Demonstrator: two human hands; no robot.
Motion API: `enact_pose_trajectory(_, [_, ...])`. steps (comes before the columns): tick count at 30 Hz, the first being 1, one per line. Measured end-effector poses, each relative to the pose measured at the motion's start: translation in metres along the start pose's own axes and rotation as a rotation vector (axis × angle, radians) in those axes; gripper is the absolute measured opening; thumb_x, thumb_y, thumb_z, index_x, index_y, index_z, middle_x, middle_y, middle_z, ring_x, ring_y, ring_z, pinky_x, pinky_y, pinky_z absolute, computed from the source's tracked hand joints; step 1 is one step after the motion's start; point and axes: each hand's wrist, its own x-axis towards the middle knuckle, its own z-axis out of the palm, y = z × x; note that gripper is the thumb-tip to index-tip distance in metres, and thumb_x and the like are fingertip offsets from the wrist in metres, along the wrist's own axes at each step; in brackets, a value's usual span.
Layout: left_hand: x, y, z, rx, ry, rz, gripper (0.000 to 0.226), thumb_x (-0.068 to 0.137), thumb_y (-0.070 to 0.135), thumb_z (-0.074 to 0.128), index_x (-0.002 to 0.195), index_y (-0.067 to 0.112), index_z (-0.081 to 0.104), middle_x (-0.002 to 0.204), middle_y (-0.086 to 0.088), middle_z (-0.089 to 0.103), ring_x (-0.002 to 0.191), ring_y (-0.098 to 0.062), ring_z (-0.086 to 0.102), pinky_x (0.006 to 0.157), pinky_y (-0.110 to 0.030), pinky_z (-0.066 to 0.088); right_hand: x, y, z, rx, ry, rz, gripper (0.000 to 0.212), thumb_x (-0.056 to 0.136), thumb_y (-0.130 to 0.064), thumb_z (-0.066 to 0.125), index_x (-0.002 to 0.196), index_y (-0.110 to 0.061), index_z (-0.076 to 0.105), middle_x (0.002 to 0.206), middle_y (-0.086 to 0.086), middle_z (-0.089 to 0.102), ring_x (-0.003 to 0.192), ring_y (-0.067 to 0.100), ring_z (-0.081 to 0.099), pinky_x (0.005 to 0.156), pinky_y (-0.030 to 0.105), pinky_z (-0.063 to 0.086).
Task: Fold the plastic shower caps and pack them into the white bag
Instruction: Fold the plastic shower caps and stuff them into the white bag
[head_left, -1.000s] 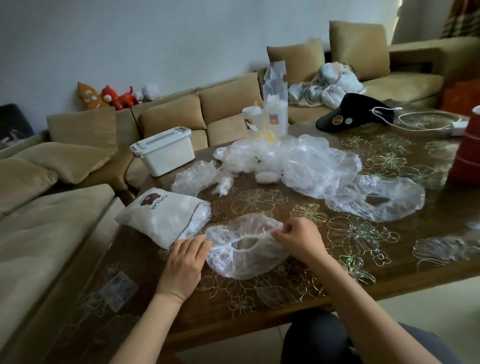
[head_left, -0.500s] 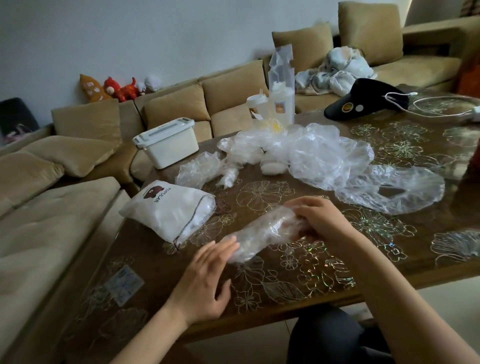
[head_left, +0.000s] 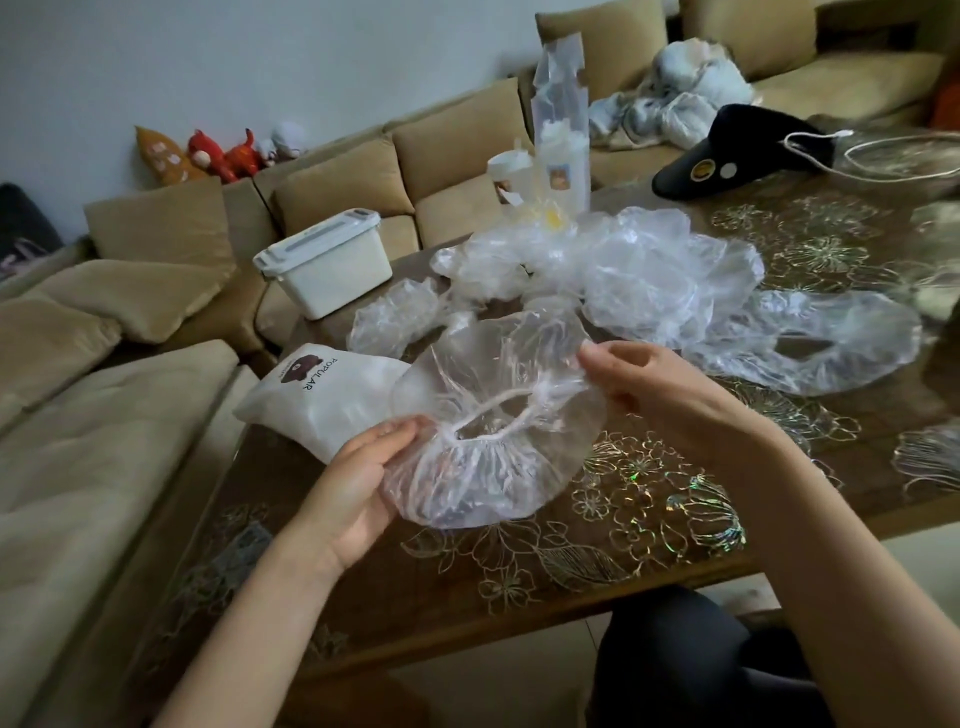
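1. We see the shower cap (head_left: 493, 426) spread wide between both hands, its elastic opening facing us. Half a second ago it was bunched into a narrow roll low over the table (head_left: 623, 561).
2. Our left hand (head_left: 358, 478) grasps the cap's edge at 8 o'clock, thumb on top and fingers curled beneath the plastic. Earlier its fingers were straight and only touched the roll's end.
3. Our right hand (head_left: 660, 384) pinches the gathered rim at 3 o'clock. Before, it was wrapped over the roll's far end.
4. The cap is raised in front of us. We cannot tell whether its lower edge touches the table.
5. The white bag (head_left: 322, 395) lies on the table at 9 o'clock of the cap, partly behind it, in the same place as before.
6. The pile of loose caps (head_left: 623, 270) sits at 1 o'clock, unchanged, with one flat cap (head_left: 831, 348) at 3 o'clock beyond the right hand.
7. The white box (head_left: 327, 270) stands at 11 o'clock, near the table's corner.
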Motion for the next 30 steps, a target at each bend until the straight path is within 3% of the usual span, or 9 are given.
enact_pose_trajectory(3, [0.006, -0.011, -0.003, 0.098, 0.028, -0.118, 0.017, 0.093, 0.003, 0.048, 0.099, 0.0, 0.064, 0.078, -0.01, 0.071, 0.061, -0.015, 0.069, 0.054, -0.023, 0.056, 0.005, 0.014, 0.004, -0.152, -0.013, 0.066, 0.053, 0.062, -0.045, 0.072, 0.097, -0.006, 0.064, 0.091, 0.004, 0.069, 0.079, 0.015, 0.066, 0.072, 0.025, 0.052])
enact_pose_trajectory(8, [0.011, -0.037, -0.011, 0.485, 0.099, -0.143, 0.015, 0.094, 0.007, 0.052, 0.104, 0.007, 0.064, 0.086, -0.008, 0.071, 0.073, -0.018, 0.065, 0.057, -0.028, 0.051, 0.02, 0.035, 0.015, -0.369, 0.182, 0.185, 0.022, 0.083, -0.023, 0.07, 0.083, -0.005, 0.057, 0.08, 0.004, 0.06, 0.066, 0.012, 0.058, 0.056, 0.021, 0.052])
enact_pose_trajectory(13, [0.013, -0.038, -0.015, 0.72, 0.177, -0.004, 0.014, 0.093, 0.006, 0.053, 0.099, 0.014, 0.063, 0.096, -0.012, 0.068, 0.083, -0.03, 0.062, 0.07, -0.034, 0.049, 0.015, 0.026, 0.004, -0.744, 0.241, 0.181, 0.011, 0.085, -0.01, 0.064, 0.075, -0.011, 0.06, 0.082, 0.007, 0.063, 0.064, 0.015, 0.054, 0.06, 0.032, 0.051])
enact_pose_trajectory(16, [0.008, -0.037, -0.012, 1.043, 0.297, 0.105, 0.03, 0.093, 0.016, 0.056, 0.122, 0.012, 0.053, 0.118, -0.008, 0.058, 0.107, -0.027, 0.057, 0.086, -0.036, 0.045, 0.009, 0.023, 0.004, -0.83, 0.27, 0.188, 0.004, 0.085, -0.012, 0.064, 0.082, -0.009, 0.064, 0.086, 0.008, 0.065, 0.068, 0.018, 0.056, 0.066, 0.035, 0.051])
enact_pose_trajectory(19, [-0.004, -0.035, 0.006, 1.287, 0.499, 0.523, 0.04, 0.094, 0.019, 0.052, 0.133, 0.012, 0.047, 0.134, -0.005, 0.047, 0.122, -0.021, 0.044, 0.1, -0.032, 0.037, 0.005, 0.023, 0.01, -0.943, 0.424, 0.097, 0.015, 0.09, -0.022, 0.058, 0.085, -0.008, 0.06, 0.084, 0.007, 0.063, 0.07, 0.02, 0.055, 0.061, 0.03, 0.044])
enact_pose_trajectory(21, [0.0, -0.039, 0.02, 1.293, 0.323, 0.635, 0.039, 0.098, 0.02, 0.044, 0.136, 0.012, 0.045, 0.142, -0.001, 0.044, 0.132, -0.015, 0.037, 0.108, -0.027, 0.027, 0.001, 0.025, 0.019, -0.915, 0.338, 0.205, 0.035, 0.091, -0.041, 0.056, 0.075, -0.009, 0.053, 0.071, 0.004, 0.057, 0.061, 0.017, 0.051, 0.057, 0.026, 0.039])
enact_pose_trajectory(23, [0.01, -0.052, 0.029, 1.307, 0.058, 0.54, 0.043, 0.101, 0.029, 0.033, 0.143, 0.02, 0.033, 0.153, 0.005, 0.026, 0.142, -0.008, 0.016, 0.114, -0.025, 0.008, -0.001, 0.031, 0.028, -0.96, 0.245, 0.321, 0.043, 0.088, -0.052, 0.056, 0.089, -0.008, 0.05, 0.079, 0.002, 0.054, 0.072, 0.021, 0.056, 0.064, 0.029, 0.042])
enact_pose_trajectory(26, [0.021, -0.073, 0.024, 1.429, -0.146, 0.385, 0.06, 0.095, 0.053, 0.017, 0.148, 0.027, 0.01, 0.157, 0.01, -0.003, 0.141, -0.004, -0.012, 0.116, -0.03, -0.012, -0.002, 0.036, 0.035, -0.908, 0.203, 0.289, 0.044, 0.086, -0.035, 0.065, 0.114, -0.009, 0.043, 0.107, 0.008, 0.057, 0.094, 0.027, 0.059, 0.077, 0.038, 0.05])
enact_pose_trajectory(30, [0.028, -0.085, 0.014, 1.572, -0.118, 0.364, 0.091, 0.073, 0.08, -0.009, 0.149, 0.03, -0.004, 0.154, 0.01, -0.016, 0.139, -0.005, -0.02, 0.116, -0.035, -0.015, -0.003, 0.028, 0.024, -0.895, 0.119, 0.339, 0.046, 0.083, -0.013, 0.066, 0.121, -0.008, 0.042, 0.115, 0.011, 0.055, 0.089, 0.022, 0.057, 0.071, 0.033, 0.05])
